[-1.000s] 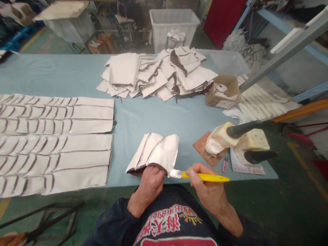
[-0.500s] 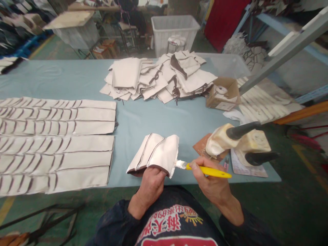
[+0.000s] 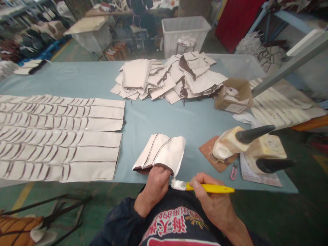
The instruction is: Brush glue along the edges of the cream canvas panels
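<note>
Left hand (image 3: 155, 184) grips the cream piece (image 3: 161, 152); right hand (image 3: 210, 198) clasps a glue-laden brush (image 3: 205, 187). Laid rows (image 3: 64, 136) appear finished; the heap (image 3: 169, 77) seemingly remains.

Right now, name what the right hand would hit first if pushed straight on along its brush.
Probably the left hand, just past the bristles of the yellow brush, where it grips the folded pale piece; depth unclear.

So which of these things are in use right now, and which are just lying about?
In use: left hand, gripping the folded white piece; right hand, holding the yellow-handled brush, its pasty bristles by the piece's corner.
Lying about: laid-out rows of pieces, heap of pieces, cardboard box, pink snips, paste-crusted pot.
</note>
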The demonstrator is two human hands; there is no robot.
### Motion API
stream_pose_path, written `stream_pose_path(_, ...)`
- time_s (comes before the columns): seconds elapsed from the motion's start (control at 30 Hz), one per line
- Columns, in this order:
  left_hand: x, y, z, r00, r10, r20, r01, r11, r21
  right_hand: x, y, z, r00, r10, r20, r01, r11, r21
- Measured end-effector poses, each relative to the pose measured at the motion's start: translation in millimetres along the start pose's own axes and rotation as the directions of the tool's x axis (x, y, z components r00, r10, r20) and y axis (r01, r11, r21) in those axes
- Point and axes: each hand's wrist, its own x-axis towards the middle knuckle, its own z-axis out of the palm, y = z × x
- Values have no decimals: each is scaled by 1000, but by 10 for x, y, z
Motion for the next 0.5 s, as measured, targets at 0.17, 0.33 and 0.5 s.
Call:
stream_pose_path(0.17, 182, -74, -227, 925, -378, -37, 351, 888, -296, 40, 134, -189, 992, 118, -51, -113, 989, 91)
stream_pose_path(0.33, 592, -391, -738, 782, -622, 32, 474, 561, -678, 55, 429, -338, 947, 292, -133, -249, 930, 269)
stream_pose_path(0.5, 912, -755, -1141, 706, -705, 65, 428, 352, -832, 44, 557, -344, 914, 394, -95, -323, 850, 415)
